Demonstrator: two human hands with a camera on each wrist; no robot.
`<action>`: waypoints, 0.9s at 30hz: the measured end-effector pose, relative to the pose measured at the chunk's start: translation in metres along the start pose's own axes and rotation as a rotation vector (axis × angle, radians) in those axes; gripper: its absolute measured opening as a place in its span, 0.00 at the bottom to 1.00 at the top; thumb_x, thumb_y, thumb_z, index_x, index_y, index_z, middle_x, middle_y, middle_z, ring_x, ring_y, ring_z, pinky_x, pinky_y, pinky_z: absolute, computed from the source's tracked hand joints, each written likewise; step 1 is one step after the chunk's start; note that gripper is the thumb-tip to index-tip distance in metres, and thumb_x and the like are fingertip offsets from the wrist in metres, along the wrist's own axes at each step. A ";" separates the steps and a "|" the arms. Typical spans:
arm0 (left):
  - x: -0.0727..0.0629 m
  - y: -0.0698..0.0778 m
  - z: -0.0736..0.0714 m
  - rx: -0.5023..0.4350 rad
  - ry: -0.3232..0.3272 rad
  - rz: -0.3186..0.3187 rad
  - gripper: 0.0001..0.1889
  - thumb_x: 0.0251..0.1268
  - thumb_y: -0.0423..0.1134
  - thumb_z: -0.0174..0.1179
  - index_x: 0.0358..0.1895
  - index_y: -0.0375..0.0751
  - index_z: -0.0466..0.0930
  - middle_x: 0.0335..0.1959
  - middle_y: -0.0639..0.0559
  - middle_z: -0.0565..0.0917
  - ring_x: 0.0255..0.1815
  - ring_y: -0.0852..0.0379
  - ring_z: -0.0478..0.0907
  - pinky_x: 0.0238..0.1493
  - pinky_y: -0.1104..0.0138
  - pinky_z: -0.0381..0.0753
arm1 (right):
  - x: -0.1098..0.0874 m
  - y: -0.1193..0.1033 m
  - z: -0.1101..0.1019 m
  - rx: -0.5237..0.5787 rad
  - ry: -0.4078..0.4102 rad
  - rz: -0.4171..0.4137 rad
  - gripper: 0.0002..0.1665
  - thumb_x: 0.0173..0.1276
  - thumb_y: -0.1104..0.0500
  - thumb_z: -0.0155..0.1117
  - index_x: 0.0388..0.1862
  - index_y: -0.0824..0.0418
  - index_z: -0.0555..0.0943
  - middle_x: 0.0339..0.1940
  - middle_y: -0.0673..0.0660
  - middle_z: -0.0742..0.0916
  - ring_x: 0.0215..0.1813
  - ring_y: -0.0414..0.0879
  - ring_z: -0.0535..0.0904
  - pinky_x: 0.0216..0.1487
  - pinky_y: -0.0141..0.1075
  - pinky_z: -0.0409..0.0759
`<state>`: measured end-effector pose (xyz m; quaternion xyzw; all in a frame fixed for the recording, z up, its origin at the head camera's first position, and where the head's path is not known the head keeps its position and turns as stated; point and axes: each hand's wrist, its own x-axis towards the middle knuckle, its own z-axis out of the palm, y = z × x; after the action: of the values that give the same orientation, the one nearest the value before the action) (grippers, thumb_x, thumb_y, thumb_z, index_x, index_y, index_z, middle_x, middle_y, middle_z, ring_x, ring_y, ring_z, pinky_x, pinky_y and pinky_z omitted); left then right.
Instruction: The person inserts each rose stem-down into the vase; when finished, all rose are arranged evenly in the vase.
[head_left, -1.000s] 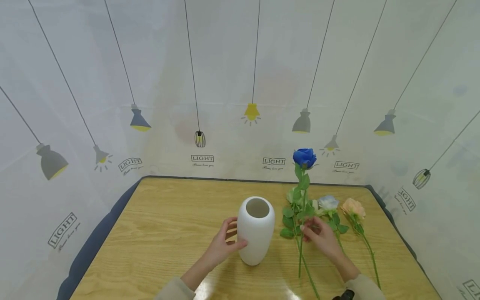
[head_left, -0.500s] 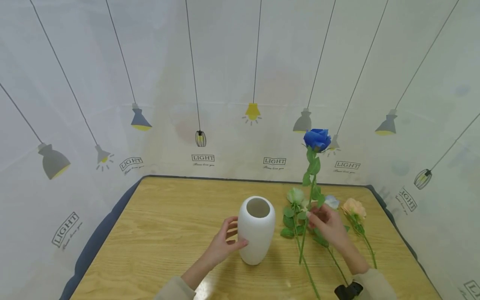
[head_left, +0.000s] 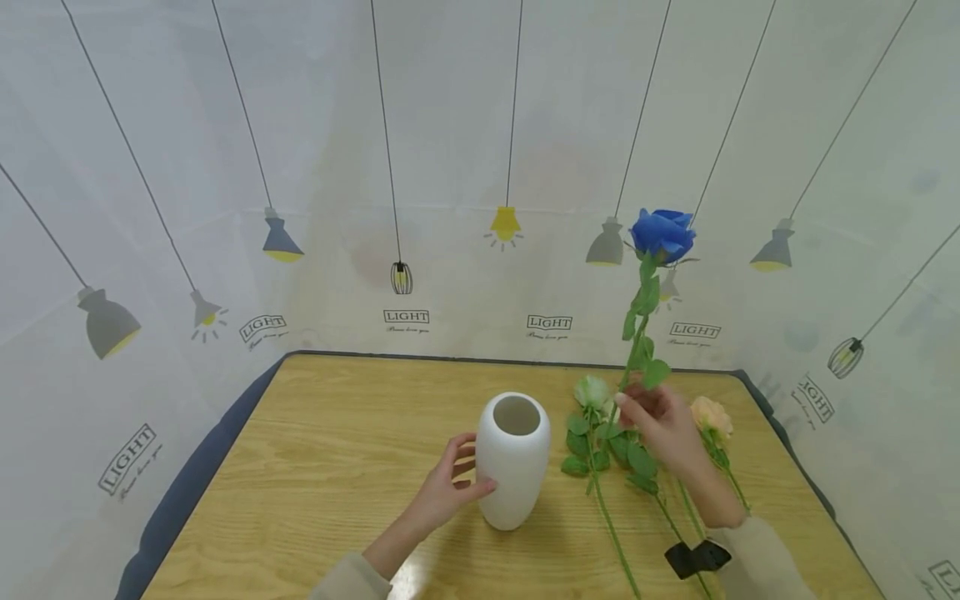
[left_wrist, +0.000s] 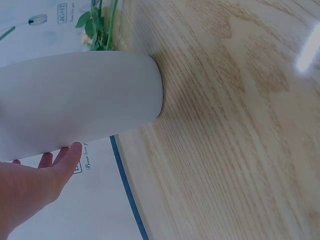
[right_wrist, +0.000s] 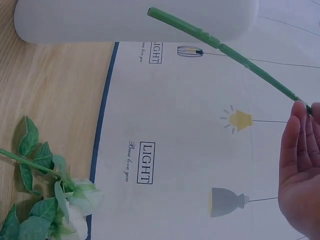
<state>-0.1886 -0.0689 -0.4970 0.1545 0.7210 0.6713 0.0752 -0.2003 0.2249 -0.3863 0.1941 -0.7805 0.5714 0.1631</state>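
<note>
A white vase (head_left: 512, 479) stands upright on the wooden table, its round mouth facing up. My left hand (head_left: 441, 493) holds its left side, thumb on the front and fingers farther back; the left wrist view shows fingertips against the vase wall (left_wrist: 85, 100). To the right of the vase, my right hand (head_left: 671, 433) pinches the green stem of a blue rose (head_left: 663, 236) between thumb and fingers. The bloom is up in front of the backdrop, tilted slightly right. In the right wrist view the lower stem (right_wrist: 232, 52) hangs free, its cut end passing before the vase.
On the table (head_left: 337, 433) right of the vase lie a pale green-white rose (head_left: 591, 392) and a peach rose (head_left: 711, 417), with leafy stems running toward me. Another stem lies partly under my right forearm. A lamp-printed cloth backdrop (head_left: 450, 167) surrounds the table.
My right hand has lifted the blue rose up and to the right, its stem end rising off the front area of the table. My left hand and the vase stay put.
</note>
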 end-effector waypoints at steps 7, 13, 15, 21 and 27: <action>-0.004 0.008 0.001 -0.009 -0.002 0.001 0.34 0.51 0.37 0.65 0.61 0.43 0.56 0.56 0.36 0.64 0.56 0.37 0.62 0.51 0.49 0.66 | 0.006 -0.013 0.006 0.226 0.061 -0.095 0.04 0.62 0.76 0.48 0.36 0.78 0.70 0.19 0.58 0.77 0.20 0.44 0.73 0.23 0.31 0.73; -0.010 0.033 0.002 -0.016 -0.015 -0.022 0.34 0.51 0.36 0.64 0.60 0.38 0.56 0.56 0.33 0.63 0.56 0.34 0.61 0.52 0.46 0.62 | 0.012 -0.018 0.012 0.351 0.196 -0.014 0.05 0.64 0.71 0.51 0.37 0.70 0.75 0.18 0.55 0.76 0.18 0.42 0.71 0.25 0.31 0.73; -0.010 0.033 0.001 -0.011 -0.016 -0.028 0.34 0.52 0.36 0.64 0.60 0.38 0.56 0.56 0.33 0.63 0.56 0.34 0.61 0.52 0.46 0.62 | 0.014 -0.022 0.016 0.421 0.229 0.002 0.06 0.64 0.70 0.53 0.38 0.66 0.76 0.20 0.54 0.77 0.18 0.42 0.71 0.24 0.30 0.72; -0.010 0.033 0.001 0.003 -0.021 -0.033 0.34 0.52 0.36 0.64 0.61 0.38 0.55 0.57 0.33 0.63 0.56 0.35 0.61 0.52 0.46 0.62 | 0.025 -0.029 0.025 0.505 0.314 0.014 0.05 0.62 0.69 0.56 0.37 0.65 0.77 0.26 0.53 0.79 0.18 0.41 0.70 0.22 0.28 0.71; -0.010 0.033 0.001 0.004 -0.022 -0.039 0.34 0.52 0.37 0.64 0.61 0.39 0.55 0.57 0.33 0.63 0.56 0.35 0.61 0.52 0.46 0.62 | 0.038 -0.030 0.031 0.374 0.338 -0.068 0.07 0.62 0.66 0.58 0.40 0.64 0.76 0.30 0.55 0.79 0.19 0.40 0.70 0.22 0.27 0.71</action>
<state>-0.1746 -0.0695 -0.4657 0.1479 0.7242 0.6666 0.0961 -0.2196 0.1822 -0.3522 0.1488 -0.6158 0.7245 0.2717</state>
